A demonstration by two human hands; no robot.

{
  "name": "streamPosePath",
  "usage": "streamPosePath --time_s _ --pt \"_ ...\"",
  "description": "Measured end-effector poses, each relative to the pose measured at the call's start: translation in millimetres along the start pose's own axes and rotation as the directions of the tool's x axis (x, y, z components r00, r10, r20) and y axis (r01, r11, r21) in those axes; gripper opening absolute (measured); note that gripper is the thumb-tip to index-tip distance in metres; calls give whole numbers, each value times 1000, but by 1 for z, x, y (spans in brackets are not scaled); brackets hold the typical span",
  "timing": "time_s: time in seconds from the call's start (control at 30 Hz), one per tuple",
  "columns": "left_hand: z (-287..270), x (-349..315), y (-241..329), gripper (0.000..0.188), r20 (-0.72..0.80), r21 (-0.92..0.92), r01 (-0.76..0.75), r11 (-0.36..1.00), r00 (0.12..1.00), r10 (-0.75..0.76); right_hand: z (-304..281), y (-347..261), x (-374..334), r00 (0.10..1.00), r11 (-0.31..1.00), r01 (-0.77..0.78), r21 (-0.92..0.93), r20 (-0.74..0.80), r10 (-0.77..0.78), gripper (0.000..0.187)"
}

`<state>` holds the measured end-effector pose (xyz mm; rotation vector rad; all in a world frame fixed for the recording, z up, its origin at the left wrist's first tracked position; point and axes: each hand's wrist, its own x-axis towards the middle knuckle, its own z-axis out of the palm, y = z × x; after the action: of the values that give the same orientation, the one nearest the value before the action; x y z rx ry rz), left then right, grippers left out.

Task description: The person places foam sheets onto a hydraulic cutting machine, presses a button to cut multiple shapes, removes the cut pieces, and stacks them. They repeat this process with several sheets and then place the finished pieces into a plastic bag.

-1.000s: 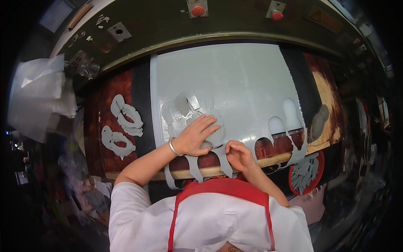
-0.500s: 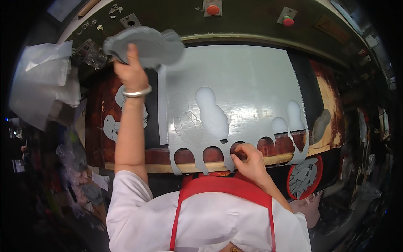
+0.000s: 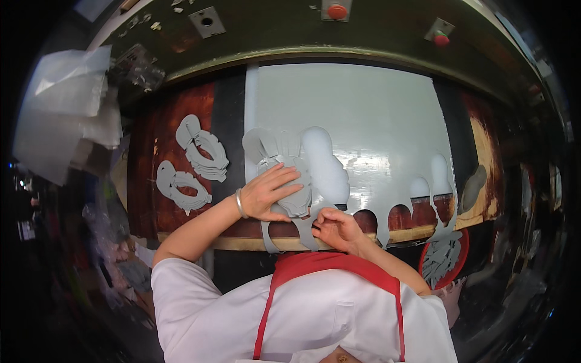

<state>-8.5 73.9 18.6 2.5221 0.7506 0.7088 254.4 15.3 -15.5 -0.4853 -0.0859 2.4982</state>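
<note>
My left hand (image 3: 272, 192), with a bangle at its wrist, lies flat with fingers outstretched on several grey cut pieces (image 3: 295, 202). These rest on the left front of a large grey sheet (image 3: 357, 103), partly covered by the hand. My right hand (image 3: 339, 230) is beside them at the sheet's front edge, its fingers curled inward by a narrow strip between cutouts; whatever they pinch is hidden. Just right of the left hand, a sole-shaped cutout (image 3: 325, 163) shows white beneath. Rounded cutouts run along the front edge.
Two stacks of grey cut shapes, one farther back (image 3: 209, 160) and one nearer (image 3: 175, 190), lie on the reddish board at left. A red basket (image 3: 465, 257) of grey scraps stands at front right. Across the back runs a dark green machine beam (image 3: 278, 39) with a red button (image 3: 337, 12).
My left hand has come down from the far left, where it held up a grey flat shape, onto the pieces on the sheet. My right hand has moved slightly left. The view has shifted.
</note>
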Motion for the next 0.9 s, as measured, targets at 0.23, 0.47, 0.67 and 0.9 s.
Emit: streamPosePath --time_s 0.23,0.47,0.67,0.9 --pt "3 19 -7 49 -262 -176 228 958 927 -269 29 -14 -12 998 891 2 -455 -54 -30 14" --pt "-103 54 6 33 -800 -480 47 876 387 -459 99 -77 -34 894 270 -122 -955 -224 -387 26" --pt "-106 116 84 42 -754 -477 -13 879 521 -401 182 -101 1 288 -371 556 -744 591 -753 41" --pt "-25 148 114 47 -769 -306 132 943 550 -326 155 -88 6 147 -448 420 -789 546 -825 40"
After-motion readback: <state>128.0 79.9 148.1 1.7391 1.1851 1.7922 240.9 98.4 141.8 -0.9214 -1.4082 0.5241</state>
